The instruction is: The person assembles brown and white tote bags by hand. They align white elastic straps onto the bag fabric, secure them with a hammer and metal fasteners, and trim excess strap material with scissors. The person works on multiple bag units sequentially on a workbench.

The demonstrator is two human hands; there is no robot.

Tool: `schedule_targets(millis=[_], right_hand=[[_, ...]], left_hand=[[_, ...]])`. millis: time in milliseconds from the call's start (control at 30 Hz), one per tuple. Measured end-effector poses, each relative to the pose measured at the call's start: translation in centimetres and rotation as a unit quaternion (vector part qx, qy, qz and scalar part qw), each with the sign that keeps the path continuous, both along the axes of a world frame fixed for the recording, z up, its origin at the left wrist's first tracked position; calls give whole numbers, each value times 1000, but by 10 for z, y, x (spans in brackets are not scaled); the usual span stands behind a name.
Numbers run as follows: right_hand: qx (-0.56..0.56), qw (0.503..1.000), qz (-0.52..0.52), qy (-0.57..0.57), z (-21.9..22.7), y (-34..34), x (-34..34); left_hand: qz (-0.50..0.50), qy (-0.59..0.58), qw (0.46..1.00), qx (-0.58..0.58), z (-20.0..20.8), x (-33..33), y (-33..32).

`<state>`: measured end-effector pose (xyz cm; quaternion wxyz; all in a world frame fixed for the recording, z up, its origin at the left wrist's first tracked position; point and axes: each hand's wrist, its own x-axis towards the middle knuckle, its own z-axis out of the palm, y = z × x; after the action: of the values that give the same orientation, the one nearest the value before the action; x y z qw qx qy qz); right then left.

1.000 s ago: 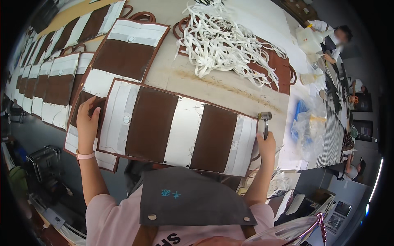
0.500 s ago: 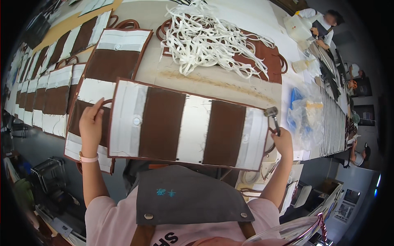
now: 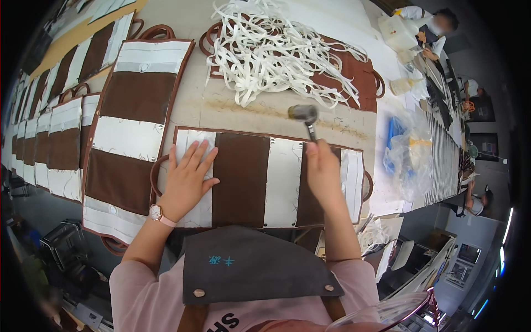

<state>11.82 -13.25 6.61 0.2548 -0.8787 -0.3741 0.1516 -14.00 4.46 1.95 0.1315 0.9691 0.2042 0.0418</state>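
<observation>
A bag panel (image 3: 241, 180) with brown and white bands, brown edging and a looped handle at each end lies flat in front of me. My left hand (image 3: 189, 174) rests on its white left end, palm down with the fingers spread. My right hand (image 3: 322, 170) is closed round the handle of a hammer (image 3: 305, 113). The hammer's metal head is raised over the panel's far edge and a little blurred. Loose threads fray along the panel's white middle band.
Another banded panel (image 3: 136, 94) lies at the left, with rows of similar panels (image 3: 65, 133) beyond. A heap of white strips (image 3: 271, 52) covers brown pieces (image 3: 354, 72) at the back. Clear plastic bags (image 3: 412, 160) lie at the right. A person (image 3: 428, 30) works at the far right.
The panel has come down flat onto the table. My left hand has let go of its handle loop and moved onto it. My right hand has swung the hammer leftward and up.
</observation>
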Motion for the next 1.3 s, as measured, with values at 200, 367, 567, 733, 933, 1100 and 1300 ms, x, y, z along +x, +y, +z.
schedule_targets(millis=[200, 367, 567, 733, 933, 1100, 1300], right_hand=[[-132, 984, 90, 72, -2, 10, -3], [-9, 993, 21, 115, 36, 44, -18], [-10, 988, 154, -12, 16, 97, -57], [-100, 950, 295, -25, -22, 120, -65], [-29, 975, 217, -22, 1, 125, -70], [-82, 962, 260, 36, -30, 103, -72], [-24, 997, -74, 29, 7, -17, -11]], left_hand=[[6, 16, 1000, 13, -8, 2, 2], [23, 11, 999, 20, -8, 4, 2], [34, -25, 999, -4, -11, 2, 1], [27, -27, 999, -12, -10, 0, 3], [27, -22, 999, -11, -4, -3, 3], [3, -24, 998, -58, 0, -7, 7], [182, -112, 973, -87, 17, -27, 33]])
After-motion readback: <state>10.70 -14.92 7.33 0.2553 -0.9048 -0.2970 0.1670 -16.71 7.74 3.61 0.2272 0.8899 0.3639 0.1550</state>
